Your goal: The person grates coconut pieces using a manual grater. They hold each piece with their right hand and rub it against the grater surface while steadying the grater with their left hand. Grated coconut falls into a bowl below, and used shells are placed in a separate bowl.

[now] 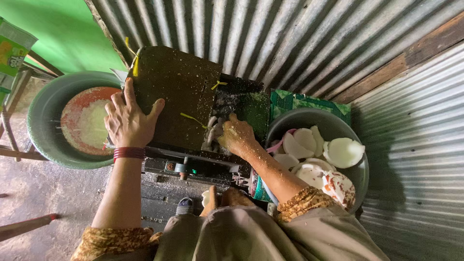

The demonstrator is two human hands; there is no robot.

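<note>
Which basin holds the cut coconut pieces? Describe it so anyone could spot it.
Start at the dark grating machine in the middle. The grey metal basin sits beside it, by the right hand. Unlike the green basin of shreds, it holds large white pieces.

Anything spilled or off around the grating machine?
Yes. White shavings are scattered over the machine's dark cover and stuck to the right hand at the feed opening. The left hand rests flat on the cover. Coconut pieces sit in the grey basin, one overhanging nothing.
</note>
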